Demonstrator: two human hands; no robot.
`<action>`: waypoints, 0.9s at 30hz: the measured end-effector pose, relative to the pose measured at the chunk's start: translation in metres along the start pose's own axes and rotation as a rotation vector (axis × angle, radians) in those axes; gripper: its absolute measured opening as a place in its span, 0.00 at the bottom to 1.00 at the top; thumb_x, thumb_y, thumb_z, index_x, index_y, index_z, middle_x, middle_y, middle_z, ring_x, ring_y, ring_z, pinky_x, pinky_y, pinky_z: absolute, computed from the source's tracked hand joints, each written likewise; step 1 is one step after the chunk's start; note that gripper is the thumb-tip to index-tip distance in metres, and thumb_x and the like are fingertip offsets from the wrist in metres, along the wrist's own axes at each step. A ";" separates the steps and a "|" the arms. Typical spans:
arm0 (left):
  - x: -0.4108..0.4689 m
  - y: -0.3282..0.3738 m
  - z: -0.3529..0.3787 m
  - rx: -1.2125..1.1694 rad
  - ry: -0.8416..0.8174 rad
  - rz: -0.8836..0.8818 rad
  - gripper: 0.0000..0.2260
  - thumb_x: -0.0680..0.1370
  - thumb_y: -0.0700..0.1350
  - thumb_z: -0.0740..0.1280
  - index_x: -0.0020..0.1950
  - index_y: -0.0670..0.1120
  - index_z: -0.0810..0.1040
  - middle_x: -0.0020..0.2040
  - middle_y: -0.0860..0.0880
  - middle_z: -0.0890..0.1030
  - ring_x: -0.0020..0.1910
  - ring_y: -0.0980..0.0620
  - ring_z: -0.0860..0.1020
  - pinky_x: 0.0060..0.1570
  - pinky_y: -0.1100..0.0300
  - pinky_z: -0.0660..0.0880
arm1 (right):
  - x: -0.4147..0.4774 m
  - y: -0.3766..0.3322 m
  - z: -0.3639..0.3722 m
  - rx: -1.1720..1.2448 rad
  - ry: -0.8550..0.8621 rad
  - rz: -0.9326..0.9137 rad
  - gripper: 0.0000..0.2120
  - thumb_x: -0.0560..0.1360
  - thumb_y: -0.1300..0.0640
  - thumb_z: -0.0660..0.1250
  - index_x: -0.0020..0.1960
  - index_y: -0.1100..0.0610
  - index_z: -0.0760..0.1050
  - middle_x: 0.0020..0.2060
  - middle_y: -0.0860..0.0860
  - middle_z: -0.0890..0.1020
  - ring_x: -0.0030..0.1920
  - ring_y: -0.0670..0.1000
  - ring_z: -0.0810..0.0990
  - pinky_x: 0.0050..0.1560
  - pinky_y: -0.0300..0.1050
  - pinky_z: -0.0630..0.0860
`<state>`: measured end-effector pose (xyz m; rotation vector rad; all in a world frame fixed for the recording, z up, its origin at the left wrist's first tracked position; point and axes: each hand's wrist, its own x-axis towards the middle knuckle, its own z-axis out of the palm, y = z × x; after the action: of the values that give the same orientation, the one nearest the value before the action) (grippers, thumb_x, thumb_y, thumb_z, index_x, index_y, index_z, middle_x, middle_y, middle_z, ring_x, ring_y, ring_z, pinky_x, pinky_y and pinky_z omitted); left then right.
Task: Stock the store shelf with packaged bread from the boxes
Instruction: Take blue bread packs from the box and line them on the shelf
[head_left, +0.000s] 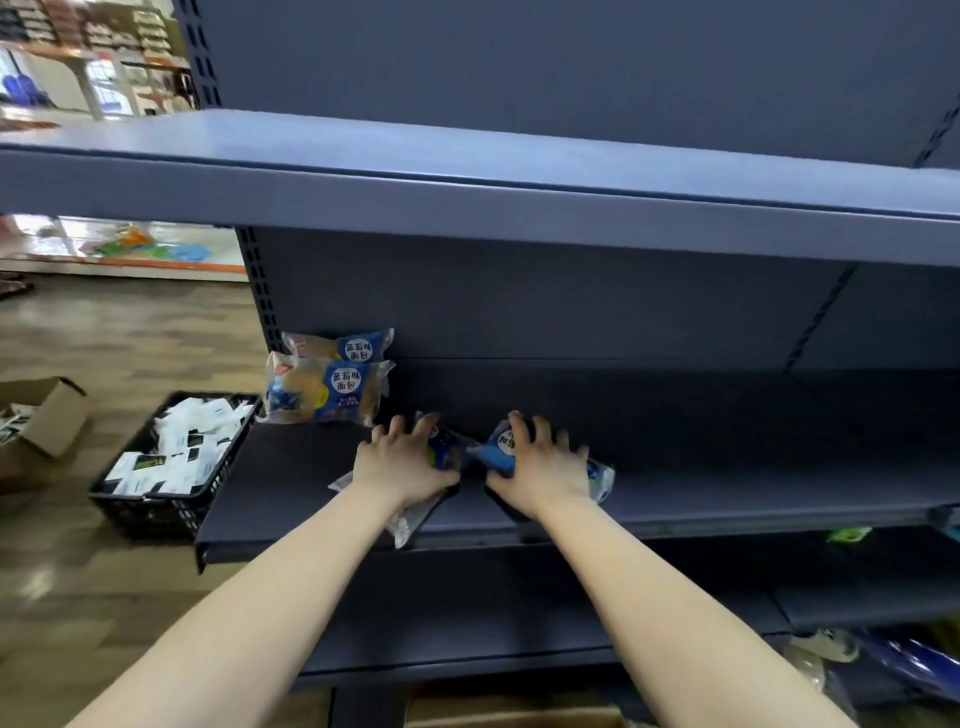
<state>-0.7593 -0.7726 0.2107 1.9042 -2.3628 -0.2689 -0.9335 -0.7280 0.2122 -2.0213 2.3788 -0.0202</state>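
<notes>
Two blue-and-clear bread packets (327, 392) stand one behind the other at the left end of the dark grey shelf (727, 467). My left hand (402, 462) grips another bread packet (415, 512) lying on the shelf, its clear end sticking out over the front edge. Just to the right, my right hand (540, 470) grips a further blue bread packet (600, 475) on the same shelf. Both hands cover most of their packets.
An upper shelf (467, 171) overhangs the working shelf. On the floor at left sit a black crate (171, 499) of white packets and an open cardboard box (47, 426). Lower shelves at right hold some goods (883, 660). A cardboard box (514, 717) sits below.
</notes>
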 end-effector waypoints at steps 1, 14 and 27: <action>0.001 0.000 0.000 -0.012 -0.004 -0.013 0.38 0.71 0.66 0.62 0.76 0.57 0.52 0.72 0.45 0.64 0.69 0.39 0.63 0.62 0.49 0.67 | 0.002 -0.001 0.001 -0.005 0.007 0.006 0.42 0.72 0.33 0.60 0.77 0.50 0.47 0.73 0.54 0.58 0.67 0.62 0.64 0.64 0.61 0.63; 0.003 0.004 -0.007 -0.058 -0.063 -0.028 0.38 0.72 0.66 0.63 0.76 0.55 0.52 0.72 0.45 0.62 0.70 0.39 0.63 0.61 0.48 0.68 | 0.007 -0.008 -0.001 0.012 -0.001 0.117 0.43 0.73 0.33 0.60 0.77 0.50 0.45 0.72 0.55 0.60 0.66 0.62 0.64 0.64 0.63 0.64; 0.003 0.057 -0.030 -0.078 0.016 0.359 0.18 0.76 0.54 0.61 0.62 0.48 0.74 0.62 0.46 0.74 0.61 0.43 0.72 0.58 0.53 0.71 | -0.016 0.053 -0.019 0.124 -0.086 0.290 0.45 0.71 0.28 0.56 0.78 0.48 0.39 0.71 0.56 0.66 0.66 0.60 0.69 0.59 0.54 0.68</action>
<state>-0.8088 -0.7661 0.2509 1.4082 -2.5806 -0.3063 -0.9833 -0.7040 0.2298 -1.5779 2.5211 -0.0727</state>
